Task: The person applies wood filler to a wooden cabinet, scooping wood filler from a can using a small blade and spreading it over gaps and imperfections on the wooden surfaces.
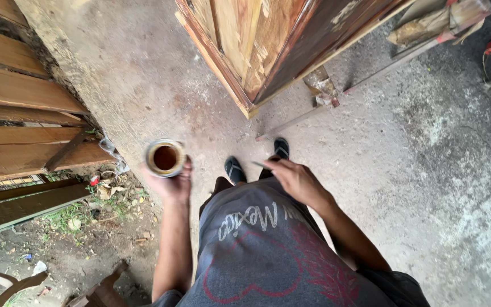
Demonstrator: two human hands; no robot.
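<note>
Plainly, the small round can point(165, 158) sits in the left hand point(171, 181), held out over the concrete floor point(427, 170) in front of the body, its open top showing a dark brown liquid, likely stain or varnish. The fingers of that hand wrap up around the can's side and rim, so it is closed on the can and carrying it level. The right hand point(294, 177) is curled around the handle of a thin tool point(259, 165), probably a small brush, whose pale tip points toward the can; only a short part of it shows, so I cannot tell its exact kind. Below the 2 hands are 2 feet in dark sandals point(257, 161), standing close to the corner of a big wooden panel point(268, 40), part raw timber and part darker, glossier brown. A long thin rod point(291, 122) lies on the floor by that corner. Stacked wooden planks point(24, 96) run along the left edge, with leaf litter and dirt beneath them.

Judging by this, the step in hand is carrying the finish and the tool up to the panel. The next move calls for a steady left hand that keeps the can level, and a controlled dip of the tool's tip into the liquid without overloading it
</note>
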